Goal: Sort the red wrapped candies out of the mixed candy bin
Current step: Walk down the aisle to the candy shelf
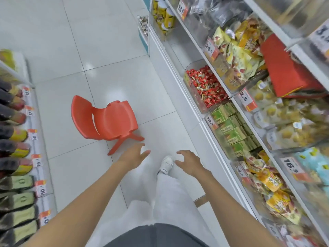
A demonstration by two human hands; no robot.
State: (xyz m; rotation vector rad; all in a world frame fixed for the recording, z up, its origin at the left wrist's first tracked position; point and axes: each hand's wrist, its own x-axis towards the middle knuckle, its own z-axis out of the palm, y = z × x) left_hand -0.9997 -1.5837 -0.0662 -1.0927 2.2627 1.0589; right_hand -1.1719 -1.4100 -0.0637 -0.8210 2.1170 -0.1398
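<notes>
Left hand [135, 155]: palm down, fingers loosely spread and slightly bent, holding nothing; it is over the floor, just beside the near leg of the chair.
Right hand [188, 162]: palm down, fingers spread and gently curved, holding nothing; it is raised over the floor near the shoe.
Candy bin [195, 98]: clear container on a low level of the right-hand shelf rack [179, 72], ahead of the right hand and to its right, well apart from both hands.
Red wrapped candies [206, 84]: heaped in the candy bin nearly to its rim, with a few gold and silver wrappers among them; neither hand touches them.
Green boxes [229, 127]: stacked in the next compartment of the same level, lying between the candy bin and the right hand along the rack.
Chair [106, 120]: 1 small red plastic seat on the white tiled floor [110, 50], ahead of the left hand.
Shoe [166, 164]: 1 white shoe, seen between the 2 hands.
Left rack [35, 139]: rows of packets with price tags, too blurred to read.
</notes>
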